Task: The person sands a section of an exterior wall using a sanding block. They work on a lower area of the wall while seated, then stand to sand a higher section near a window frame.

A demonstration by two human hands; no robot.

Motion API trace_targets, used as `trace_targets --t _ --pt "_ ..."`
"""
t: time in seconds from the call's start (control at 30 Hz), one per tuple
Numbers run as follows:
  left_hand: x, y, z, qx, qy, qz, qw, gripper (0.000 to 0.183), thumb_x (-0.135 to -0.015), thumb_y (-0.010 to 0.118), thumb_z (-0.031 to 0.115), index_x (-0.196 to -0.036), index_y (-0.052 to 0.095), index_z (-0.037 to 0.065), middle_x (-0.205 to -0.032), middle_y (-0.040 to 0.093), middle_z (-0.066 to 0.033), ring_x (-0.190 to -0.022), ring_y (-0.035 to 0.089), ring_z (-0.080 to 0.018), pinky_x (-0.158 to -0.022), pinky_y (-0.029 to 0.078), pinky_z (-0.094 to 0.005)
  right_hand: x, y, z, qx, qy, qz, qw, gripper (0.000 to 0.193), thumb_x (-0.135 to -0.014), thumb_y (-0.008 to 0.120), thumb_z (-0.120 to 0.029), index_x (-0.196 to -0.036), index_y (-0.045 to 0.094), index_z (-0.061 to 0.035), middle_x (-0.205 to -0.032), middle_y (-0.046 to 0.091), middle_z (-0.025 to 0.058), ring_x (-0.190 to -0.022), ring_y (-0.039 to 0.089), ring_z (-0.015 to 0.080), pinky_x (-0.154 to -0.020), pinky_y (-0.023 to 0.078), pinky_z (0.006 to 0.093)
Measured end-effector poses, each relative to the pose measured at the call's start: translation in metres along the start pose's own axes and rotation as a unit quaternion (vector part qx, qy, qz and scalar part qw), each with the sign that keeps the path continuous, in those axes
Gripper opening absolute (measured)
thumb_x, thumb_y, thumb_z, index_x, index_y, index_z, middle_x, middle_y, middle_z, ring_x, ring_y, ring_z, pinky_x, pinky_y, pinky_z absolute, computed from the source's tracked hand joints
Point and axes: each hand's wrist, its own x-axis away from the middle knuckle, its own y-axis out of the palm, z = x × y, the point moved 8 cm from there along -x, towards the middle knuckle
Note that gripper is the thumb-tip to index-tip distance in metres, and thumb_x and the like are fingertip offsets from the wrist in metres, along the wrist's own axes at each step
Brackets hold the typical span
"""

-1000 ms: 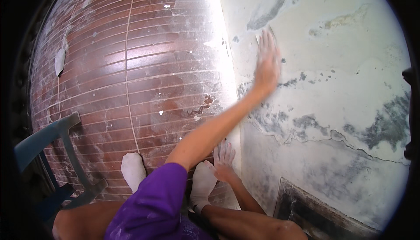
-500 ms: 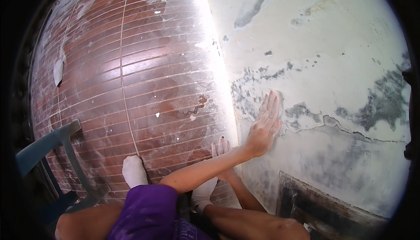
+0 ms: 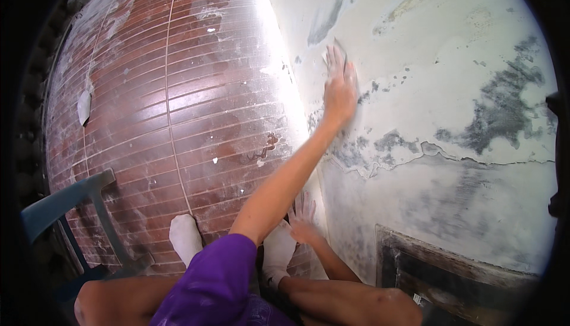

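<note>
We saw the left hand [image 3: 339, 88] pressed flat against a flaking, whitish plaster wall [image 3: 427, 59]. Its fingers were stretched out and close together, not curled. A thin pale edge showed just past the fingertips; we could not tell whether it was a sheet held under the palm. The hand lay high on the wall, above a ragged line where the coat had peeled and beside grey, mouldy patches [image 3: 499, 112].

The right hand [image 3: 303, 219] was spread open with its fingers splayed, propped low where the wall met the floor, apparently bracing the body.

We judged the step in hand to be rubbing down the wall surface. The next stroke would call for steady, flat pressure, with the lower hand keeping balance.

Further out, two white-socked feet [image 3: 185, 237] stood on a dusty floor of brick-red tiles [image 3: 178, 106]. A purple sleeve [image 3: 214, 284] covered the reaching arm's shoulder. A blue-grey chair [image 3: 65, 201] stood to the left, and a dark framed opening [image 3: 451, 266] sat low in the wall to the right.
</note>
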Motion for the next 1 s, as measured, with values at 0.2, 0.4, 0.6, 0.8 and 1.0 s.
trace_targets --t 0.2,0.4,0.6,0.8,1.0 --pt "0.094 0.010 -0.043 -0.099 0.036 -0.001 0.994 0.057 -0.106 0.028 0.032 -0.156 0.013 0.008 -0.162 0.011 -0.0175 -0.149 0.014 -0.0318 -0.121 0.018 -0.0422 0.007 -0.004 0.007 -0.099 0.008 -0.050 0.994 0.067 -0.097 0.048 -0.049 -0.144 0.039 -0.0020 -0.150 0.029 0.0247 -0.140 0.023 0.0448 -0.111 0.020 0.0602" --pt "0.072 -0.039 -0.054 -0.118 -0.066 -0.006 0.991 0.054 -0.107 0.026 0.034 -0.154 0.025 0.008 -0.150 0.040 -0.0225 -0.054 0.047 -0.0089 -0.053 0.052 -0.0269 0.004 -0.108 0.001 -0.209 -0.039 0.026 0.977 0.052 -0.096 0.056 -0.038 -0.134 0.053 -0.0028 -0.135 0.054 0.0188 -0.126 0.048 0.0356 -0.107 0.035 0.0476" --pt "0.050 -0.086 -0.058 -0.165 0.020 0.082 0.983 0.049 -0.106 0.032 0.027 -0.151 0.034 0.009 -0.132 0.058 -0.0242 -0.053 0.054 -0.0127 -0.053 0.050 -0.0311 0.044 -0.335 -0.049 -0.055 -0.082 0.202 0.974 0.009 -0.083 0.071 -0.010 -0.089 0.075 -0.0041 -0.090 0.074 0.0075 -0.079 0.068 0.0208 -0.071 0.053 0.0319" --pt "0.054 -0.088 -0.060 -0.097 -0.006 0.136 0.986 0.046 -0.106 0.033 0.022 -0.151 0.036 0.010 -0.106 0.067 -0.0205 -0.056 0.051 -0.0162 -0.060 0.045 -0.0356 0.092 -0.509 -0.127 0.139 -0.066 0.408 0.900 0.027 -0.081 0.069 -0.002 -0.105 0.075 -0.0110 -0.092 0.072 0.0098 -0.089 0.067 0.0240 -0.080 0.052 0.0296" --pt "0.056 -0.062 -0.040 -0.030 -0.006 0.109 0.994 0.046 -0.106 0.031 0.022 -0.151 0.035 0.011 -0.106 0.067 -0.0187 -0.055 0.050 -0.0164 -0.060 0.045 -0.0351 0.107 -0.572 -0.148 0.423 0.004 0.568 0.707 0.035 -0.094 0.055 -0.011 -0.127 0.064 -0.0139 -0.130 0.064 0.0040 -0.130 0.052 0.0205 -0.112 0.034 0.0393"
